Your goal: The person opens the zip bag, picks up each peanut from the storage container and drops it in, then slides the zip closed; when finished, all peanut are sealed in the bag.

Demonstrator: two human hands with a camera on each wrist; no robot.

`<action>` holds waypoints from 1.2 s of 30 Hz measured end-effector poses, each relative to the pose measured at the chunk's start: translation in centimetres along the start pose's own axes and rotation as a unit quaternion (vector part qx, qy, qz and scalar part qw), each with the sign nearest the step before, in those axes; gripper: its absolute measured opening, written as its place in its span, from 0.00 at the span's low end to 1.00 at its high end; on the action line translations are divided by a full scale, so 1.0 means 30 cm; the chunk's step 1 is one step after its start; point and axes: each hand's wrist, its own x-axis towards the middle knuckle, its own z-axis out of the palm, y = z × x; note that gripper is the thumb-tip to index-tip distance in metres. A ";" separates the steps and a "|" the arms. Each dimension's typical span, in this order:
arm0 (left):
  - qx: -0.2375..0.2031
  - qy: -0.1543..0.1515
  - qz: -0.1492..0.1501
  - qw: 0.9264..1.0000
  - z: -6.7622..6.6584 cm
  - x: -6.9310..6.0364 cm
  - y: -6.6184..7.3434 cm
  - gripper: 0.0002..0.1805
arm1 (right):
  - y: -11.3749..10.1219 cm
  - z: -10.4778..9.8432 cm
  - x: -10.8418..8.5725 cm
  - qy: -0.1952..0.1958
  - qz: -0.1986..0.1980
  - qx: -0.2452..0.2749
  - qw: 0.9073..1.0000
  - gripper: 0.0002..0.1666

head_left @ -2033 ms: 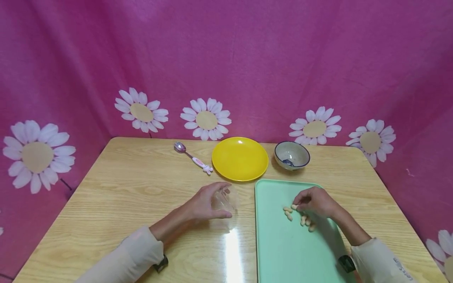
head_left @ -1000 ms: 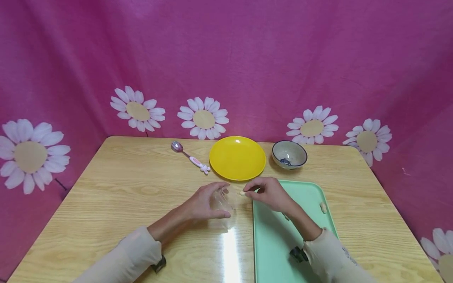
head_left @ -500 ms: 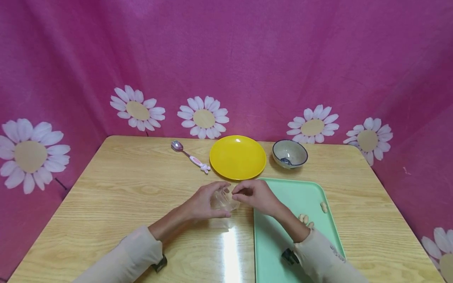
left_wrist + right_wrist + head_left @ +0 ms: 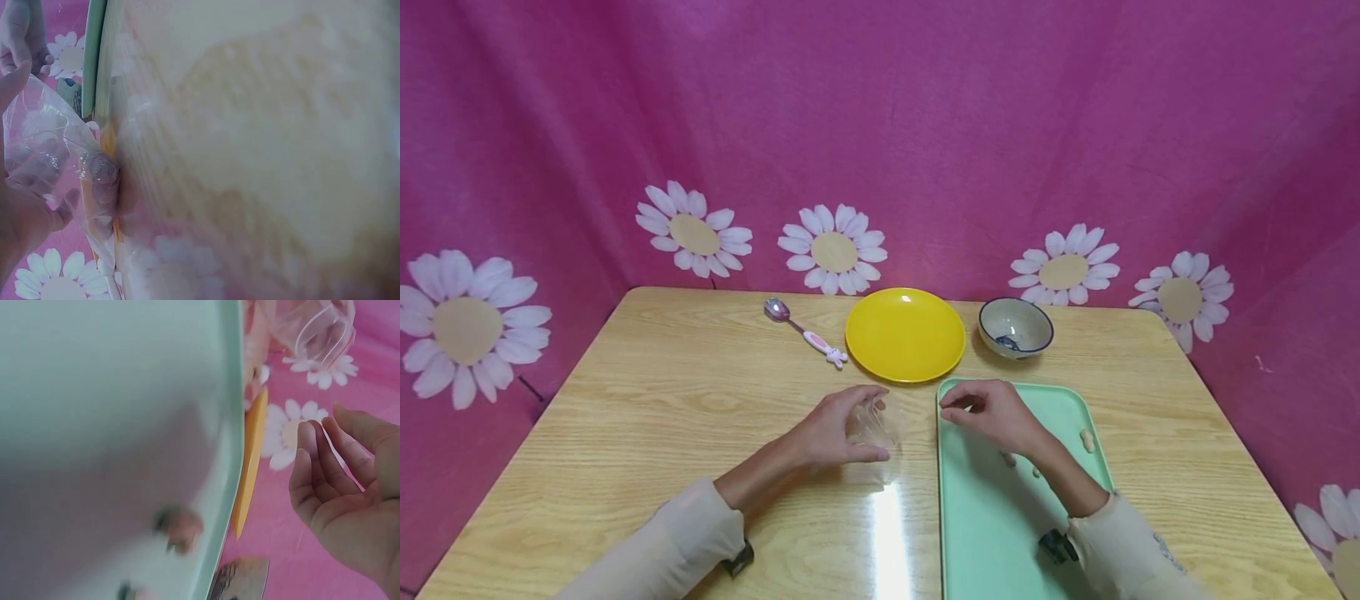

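Observation:
My left hand [image 4: 833, 429] holds a clear plastic zip bag [image 4: 874, 427] above the table, its mouth facing right. In the right wrist view a red line runs along the edge of the bag [image 4: 322, 334]. Whatever lies inside it is too unclear to make out. Just right of the bag, over the left edge of the green tray [image 4: 981, 533], hovers my right hand [image 4: 1000, 417], fingers loosely bent with nothing between them. One peanut [image 4: 1087, 440] lies by the tray's right side. More peanuts [image 4: 1008, 458] show partly under my right forearm.
Behind the hands stand a yellow plate [image 4: 906, 335] and a small blue-rimmed bowl [image 4: 1016, 327]. Left of the plate lies a spoon [image 4: 805, 333] with a pink and white rabbit handle. A pink flowered cloth [image 4: 880, 142] hangs beyond the wooden table [image 4: 685, 400].
My right hand carried a peanut from the tray leftward to the bag's mouth, let it go there, and has drawn back right over the tray. The left hand stays in place with the bag.

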 end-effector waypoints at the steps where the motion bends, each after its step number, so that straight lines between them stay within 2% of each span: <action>1: 0.001 0.000 0.001 1.000 0.000 0.000 -0.001 0.44 | 0.006 -0.010 -0.004 0.002 0.004 -0.008 1.000 0.09; 6: 0.001 -0.001 -0.002 1.000 -0.001 0.000 0.001 0.43 | 0.041 -0.054 -0.023 0.010 0.017 -0.035 0.999 0.09; 11: 0.000 -0.004 -0.008 1.000 -0.003 -0.001 0.002 0.43 | 0.085 -0.094 -0.038 0.012 0.007 -0.058 0.998 0.09; 18: -0.004 -0.005 -0.013 1.000 -0.007 -0.004 0.006 0.43 | 0.148 -0.137 -0.065 -0.017 0.011 -0.079 0.997 0.06; 25: -0.003 -0.011 -0.017 1.000 -0.008 -0.003 0.009 0.43 | 0.199 -0.148 -0.094 -0.058 0.049 -0.071 0.995 0.05; 29: 0.000 -0.010 -0.018 1.000 -0.009 -0.003 0.008 0.43 | 0.214 -0.146 -0.102 -0.076 0.044 -0.056 0.995 0.05; 36: 0.005 -0.011 -0.018 1.000 -0.009 -0.002 0.004 0.43 | 0.217 -0.143 -0.105 -0.075 0.042 -0.067 0.994 0.04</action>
